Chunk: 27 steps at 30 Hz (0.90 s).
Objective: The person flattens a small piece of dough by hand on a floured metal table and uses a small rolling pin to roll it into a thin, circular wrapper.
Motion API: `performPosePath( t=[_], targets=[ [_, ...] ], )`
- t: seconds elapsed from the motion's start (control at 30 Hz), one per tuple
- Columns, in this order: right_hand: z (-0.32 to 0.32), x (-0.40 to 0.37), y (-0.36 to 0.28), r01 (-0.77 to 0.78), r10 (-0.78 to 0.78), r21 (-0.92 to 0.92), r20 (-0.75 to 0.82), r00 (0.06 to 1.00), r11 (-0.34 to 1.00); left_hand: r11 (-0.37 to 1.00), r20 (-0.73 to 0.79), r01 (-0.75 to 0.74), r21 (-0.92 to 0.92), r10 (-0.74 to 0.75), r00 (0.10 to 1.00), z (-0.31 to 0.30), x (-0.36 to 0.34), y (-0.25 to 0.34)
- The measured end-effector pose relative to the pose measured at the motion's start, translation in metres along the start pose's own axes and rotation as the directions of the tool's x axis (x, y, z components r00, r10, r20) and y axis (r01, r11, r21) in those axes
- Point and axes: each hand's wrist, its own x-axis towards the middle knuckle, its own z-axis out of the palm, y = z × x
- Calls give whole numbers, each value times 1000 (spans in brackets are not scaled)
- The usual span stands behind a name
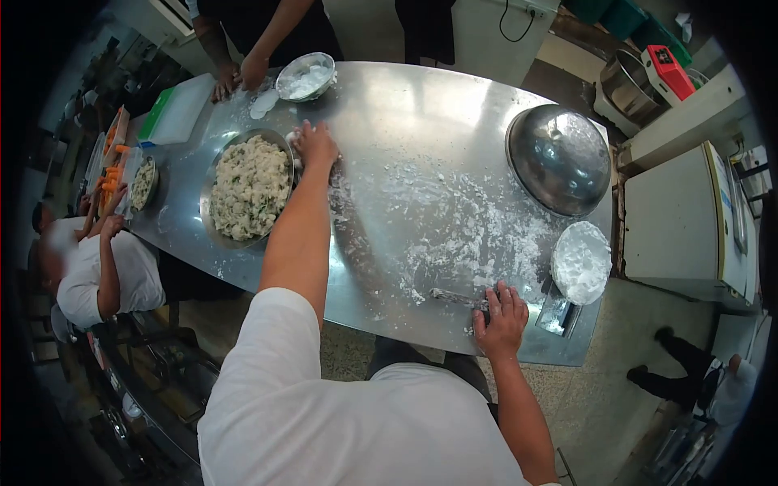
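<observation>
My left hand reaches across the steel table beside a wide metal bowl of pale filling flecked with green. Its fingers are stretched out and apart, right at small white dough-like lumps by the bowl's rim. Near the front edge, my right hand lies with fingers spread over the table. A short flour-dusted rolling pin points leftward from its index finger and thumb, touching or nearly touching them. White flour is scattered in front of this hand.
An upturned metal bowl and a bowl of white flour stand at the right edge. At the far side, a co-worker's hands work near a bowl of white pieces. A chopping board lies left, near another seated person.
</observation>
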Motion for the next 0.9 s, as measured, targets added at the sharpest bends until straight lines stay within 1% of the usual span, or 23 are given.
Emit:
performPosePath(
  t=[0.03,0.1,0.13,0.2,0.27,0.3,0.37,0.4,0.47,0.5,0.53,0.57,0.6,0.67,0.7,0.77,0.8,0.87,0.9],
  targets=[
    [2,2,1,5,-5,-1,-11,1000,1000,1000,6,-3,1,3,1000,0,-1,2],
    [1,-2,1,8,-8,1,-15,1000,1000,987,95,151,-51,-146,985,-5,-11,7],
    [0,0,1,8,-8,12,-20,1000,1000,987,89,152,-51,-147,985,-18,-20,13],
    [-1,2,1,17,-16,33,-25,1000,999,998,157,49,-39,-42,987,-41,-56,17],
    [0,1,1,13,-12,28,-27,1000,1000,999,158,-21,44,14,987,-48,-93,13],
    [1,1,1,19,-18,35,-30,999,999,999,152,-17,51,10,988,-47,-108,6],
    [2,0,2,23,-22,31,-41,999,999,986,139,-88,-144,109,984,-41,-131,-7],
    [2,-1,2,25,-24,34,-42,999,999,986,137,-88,-140,108,985,-37,-139,-12],
    [2,0,2,21,-19,30,-36,999,999,936,19,-252,-244,265,964,-29,-146,-20],
    [1,1,2,21,-20,28,-38,999,999,936,17,-253,-245,265,964,-23,-142,-22],
    [0,0,3,19,-18,28,-31,999,999,920,-136,-294,-259,267,954,-17,-134,-23],
    [0,1,2,17,-16,29,-24,1000,999,903,-286,-338,-265,261,922,-11,-124,-23],
    [0,0,1,17,-16,29,-26,1000,999,903,-288,-339,-266,261,921,-15,-115,-19],
    [1,-1,2,20,-20,17,-35,999,1000,935,-309,-287,-210,215,926,-24,-100,-8],
    [2,1,1,23,-22,10,-38,999,1000,934,-313,-286,-216,211,926,-21,-92,-7],
    [0,0,1,17,-17,13,-31,999,1000,971,-222,-185,-149,149,964,-18,-82,-4],
    [-1,0,1,15,-15,9,-33,999,1000,970,-222,-186,-154,150,963,-12,-75,-5],
    [-1,0,0,17,-16,14,-34,999,1000,940,-74,-243,-240,232,970,-4,-65,-10],
    [-1,-2,0,18,-18,15,-29,999,1000,941,-69,-239,-238,229,971,-6,-71,-8]
  ],
)
